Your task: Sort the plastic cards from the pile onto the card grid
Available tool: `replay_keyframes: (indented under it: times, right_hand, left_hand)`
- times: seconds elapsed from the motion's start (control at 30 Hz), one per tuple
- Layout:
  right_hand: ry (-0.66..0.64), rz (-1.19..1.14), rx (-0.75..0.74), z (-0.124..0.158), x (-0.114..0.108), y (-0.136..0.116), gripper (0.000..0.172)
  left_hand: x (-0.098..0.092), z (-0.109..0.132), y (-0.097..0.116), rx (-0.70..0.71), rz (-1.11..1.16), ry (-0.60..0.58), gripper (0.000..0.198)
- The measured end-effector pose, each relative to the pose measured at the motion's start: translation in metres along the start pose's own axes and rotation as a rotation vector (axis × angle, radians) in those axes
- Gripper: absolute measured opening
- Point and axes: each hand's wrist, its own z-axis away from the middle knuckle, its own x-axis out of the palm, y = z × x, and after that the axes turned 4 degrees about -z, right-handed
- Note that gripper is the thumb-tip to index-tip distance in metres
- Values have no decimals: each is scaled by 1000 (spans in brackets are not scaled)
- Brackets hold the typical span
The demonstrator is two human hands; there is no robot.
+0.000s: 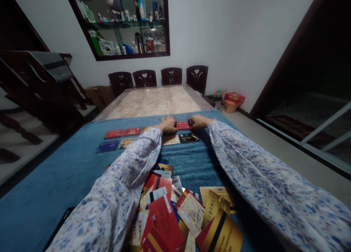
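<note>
Head view: hands point(182, 123) astride red card point(183, 125)

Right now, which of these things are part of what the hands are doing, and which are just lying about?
In hand:
left hand
right hand
red card
laid-out cards
card pile
blue cloth

Lying about:
chairs
glass cabinet
red basket

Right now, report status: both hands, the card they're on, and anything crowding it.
Left hand and right hand both on red card, flat on blue cloth. Black card just below it. Loose card pile nearer the body.
</note>
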Motion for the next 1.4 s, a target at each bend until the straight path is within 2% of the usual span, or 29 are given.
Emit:
replay_keyframes:
  times: [0.47,0.77,1.0,1.13,1.3,1.4]
  right_hand:
    - [-64,-19,45,-13,-2,-3,46]
    - [-97,8,78,-20,3,-7,39]
    - [-87,-1,91,-22,4,-5,42]
    - [-86,-3,102,-16,0,-7,51]
    - [-76,-3,93,-9,-2,-4,76]
    - [5,3,52,-1,-4,-4,70]
  left_hand:
    - [5,-8,0,5,10,-18,29]
    - [6,-19,-7,19,32,-51,28]
    - [2,-12,-3,41,-15,-51,27]
    - [-2,-5,0,43,-47,-5,36]
    - [-5,7,-1,77,-31,117,41]
    - [-9,19,-3,93,-35,146,40]
